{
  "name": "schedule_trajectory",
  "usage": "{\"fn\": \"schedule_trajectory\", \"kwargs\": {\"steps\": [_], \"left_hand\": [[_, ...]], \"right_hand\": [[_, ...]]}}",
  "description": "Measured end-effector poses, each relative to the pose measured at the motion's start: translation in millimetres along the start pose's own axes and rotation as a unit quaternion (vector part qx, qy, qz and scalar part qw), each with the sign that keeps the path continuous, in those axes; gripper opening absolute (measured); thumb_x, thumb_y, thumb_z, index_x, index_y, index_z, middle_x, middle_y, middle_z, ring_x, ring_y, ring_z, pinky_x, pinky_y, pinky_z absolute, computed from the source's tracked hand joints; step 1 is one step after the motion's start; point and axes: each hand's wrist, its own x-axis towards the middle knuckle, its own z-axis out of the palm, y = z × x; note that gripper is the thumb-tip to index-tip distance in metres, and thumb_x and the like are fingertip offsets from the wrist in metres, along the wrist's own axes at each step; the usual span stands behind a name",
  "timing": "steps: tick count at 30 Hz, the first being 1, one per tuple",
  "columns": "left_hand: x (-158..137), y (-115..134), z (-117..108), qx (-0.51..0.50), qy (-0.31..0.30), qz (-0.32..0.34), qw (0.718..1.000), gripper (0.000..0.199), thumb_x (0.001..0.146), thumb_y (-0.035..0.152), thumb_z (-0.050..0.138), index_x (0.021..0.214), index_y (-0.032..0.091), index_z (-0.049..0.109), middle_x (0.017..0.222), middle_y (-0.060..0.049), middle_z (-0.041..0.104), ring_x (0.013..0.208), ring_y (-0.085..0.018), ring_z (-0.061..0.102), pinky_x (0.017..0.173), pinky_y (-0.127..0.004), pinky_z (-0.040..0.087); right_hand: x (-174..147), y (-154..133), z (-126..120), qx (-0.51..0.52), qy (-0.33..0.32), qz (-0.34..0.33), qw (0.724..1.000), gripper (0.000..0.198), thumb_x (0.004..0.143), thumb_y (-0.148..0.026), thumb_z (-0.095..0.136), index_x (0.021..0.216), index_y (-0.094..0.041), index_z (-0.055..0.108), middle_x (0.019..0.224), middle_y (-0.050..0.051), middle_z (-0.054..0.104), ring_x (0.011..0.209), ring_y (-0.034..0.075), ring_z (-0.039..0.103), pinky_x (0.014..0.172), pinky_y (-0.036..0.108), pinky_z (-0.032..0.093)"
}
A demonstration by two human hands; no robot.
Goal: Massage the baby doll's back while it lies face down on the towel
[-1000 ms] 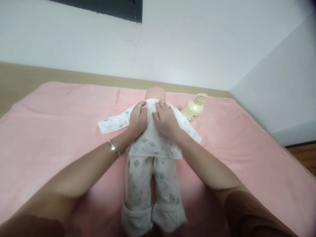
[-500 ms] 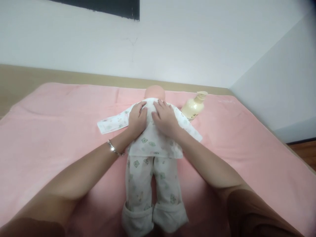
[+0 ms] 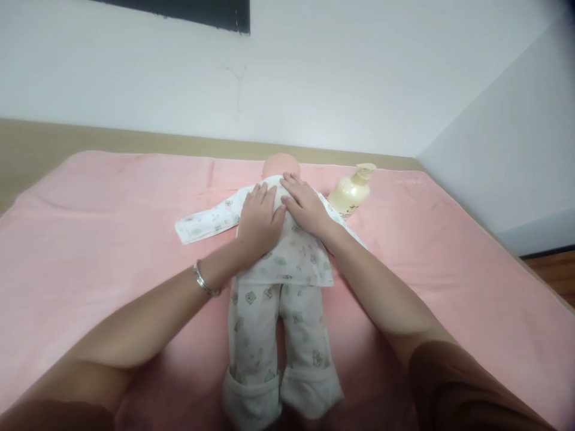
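A baby doll lies on a pink sheet, its bald head (image 3: 281, 164) at the far end and its face hidden. It wears a white printed top (image 3: 296, 257) and matching trousers (image 3: 256, 329) with turned-up cuffs. My left hand (image 3: 260, 220) rests flat on the left side of the upper back of the top, fingers spread. Slightly farther up, my right hand (image 3: 305, 203) lies on the right shoulder area, its fingers stretched towards the neck. Both palms press on the cloth and grip nothing.
A cream pump bottle (image 3: 351, 193) leans or stands just right of the doll's shoulder. The pink sheet (image 3: 112, 263) covers a tan surface (image 3: 179, 136) that meets a white wall (image 3: 323, 78). A dark panel (image 3: 202, 11) hangs on the wall above.
My left hand has slid inward and turned, its fingers now flatter over the back. My right hand has moved slightly up towards the neck. The doll stays in place.
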Motion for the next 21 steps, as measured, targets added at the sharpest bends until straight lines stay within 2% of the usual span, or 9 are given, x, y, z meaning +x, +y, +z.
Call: {"fn": "schedule_trajectory", "kwargs": {"steps": [3, 6, 9, 12, 16, 19, 21], "left_hand": [[0, 3, -2, 0.0, -0.018, -0.006, 1.0, 0.06, 0.102, 0.038, 0.033, 0.151, 0.005, 0.048, 0.166, -0.022, 0.039, 0.161, -0.036, 0.028, 0.134, -0.059, 0.02], [13, -6, -8, -0.023, -0.021, -0.037, 0.999, 0.058, 0.101, 0.034, 0.031, 0.146, 0.007, 0.052, 0.159, -0.021, 0.05, 0.154, -0.033, 0.04, 0.133, -0.056, 0.026], [26, -18, -11, -0.035, -0.015, -0.07, 0.997, 0.051, 0.095, 0.034, 0.038, 0.135, 0.012, 0.062, 0.145, -0.018, 0.062, 0.143, -0.034, 0.051, 0.129, -0.055, 0.034], [29, -22, -10, -0.031, -0.013, -0.064, 0.997, 0.049, 0.095, 0.035, 0.037, 0.131, 0.013, 0.063, 0.143, -0.016, 0.063, 0.143, -0.033, 0.05, 0.13, -0.053, 0.033], [17, -6, -13, 0.034, -0.03, -0.014, 0.999, 0.053, 0.098, 0.03, 0.029, 0.134, 0.005, 0.058, 0.146, -0.021, 0.06, 0.145, -0.033, 0.048, 0.132, -0.054, 0.028], [7, 16, -26, 0.075, -0.061, 0.003, 0.995, 0.042, 0.095, 0.021, 0.032, 0.121, 0.009, 0.062, 0.137, -0.02, 0.064, 0.136, -0.032, 0.056, 0.124, -0.052, 0.04], [5, 28, -38, 0.079, -0.106, -0.021, 0.991, 0.033, 0.093, 0.02, 0.035, 0.109, 0.014, 0.063, 0.127, -0.016, 0.068, 0.123, -0.03, 0.063, 0.113, -0.048, 0.05]], "right_hand": [[-4, -8, 2, -0.023, 0.002, 0.04, 0.999, 0.061, 0.102, -0.031, 0.034, 0.157, -0.008, 0.044, 0.17, 0.015, 0.033, 0.162, 0.03, 0.027, 0.133, 0.056, 0.022], [-15, -25, 4, -0.066, 0.025, 0.087, 0.994, 0.065, 0.104, -0.034, 0.033, 0.157, 0.001, 0.04, 0.167, 0.025, 0.035, 0.159, 0.037, 0.032, 0.13, 0.058, 0.028], [-30, -42, 4, -0.119, 0.022, 0.07, 0.99, 0.066, 0.105, -0.036, 0.032, 0.156, 0.004, 0.039, 0.16, 0.031, 0.043, 0.154, 0.042, 0.04, 0.127, 0.06, 0.033], [-35, -52, 0, -0.156, -0.005, 0.056, 0.986, 0.065, 0.106, -0.034, 0.032, 0.156, 0.007, 0.039, 0.158, 0.034, 0.044, 0.152, 0.043, 0.042, 0.127, 0.057, 0.034], [-20, -42, -5, -0.117, -0.036, 0.098, 0.988, 0.069, 0.106, -0.037, 0.034, 0.159, 0.006, 0.032, 0.165, 0.03, 0.036, 0.159, 0.039, 0.031, 0.131, 0.051, 0.028], [-5, -28, -8, -0.095, -0.049, 0.142, 0.984, 0.076, 0.106, -0.044, 0.033, 0.159, 0.01, 0.029, 0.168, 0.029, 0.029, 0.161, 0.039, 0.024, 0.133, 0.051, 0.023], [0, -22, -10, -0.095, -0.056, 0.15, 0.983, 0.076, 0.106, -0.046, 0.032, 0.158, 0.009, 0.03, 0.168, 0.029, 0.029, 0.161, 0.039, 0.025, 0.132, 0.051, 0.024]]}}
